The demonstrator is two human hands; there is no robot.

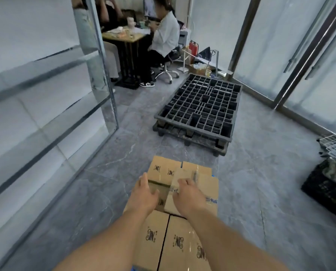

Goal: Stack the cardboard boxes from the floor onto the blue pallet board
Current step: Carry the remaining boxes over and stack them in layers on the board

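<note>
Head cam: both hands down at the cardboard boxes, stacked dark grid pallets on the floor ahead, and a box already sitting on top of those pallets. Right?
Not quite. The head view shows the stacked dark grid pallets bare on top; no box sits on them. The rest holds: the left hand and right hand are both down at the cardboard boxes, with the pallets on the floor ahead.

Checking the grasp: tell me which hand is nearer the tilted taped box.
Right. The right hand rests on the tilted taped box, over its tape; the left hand is beside it, over the neighbouring box.
</note>
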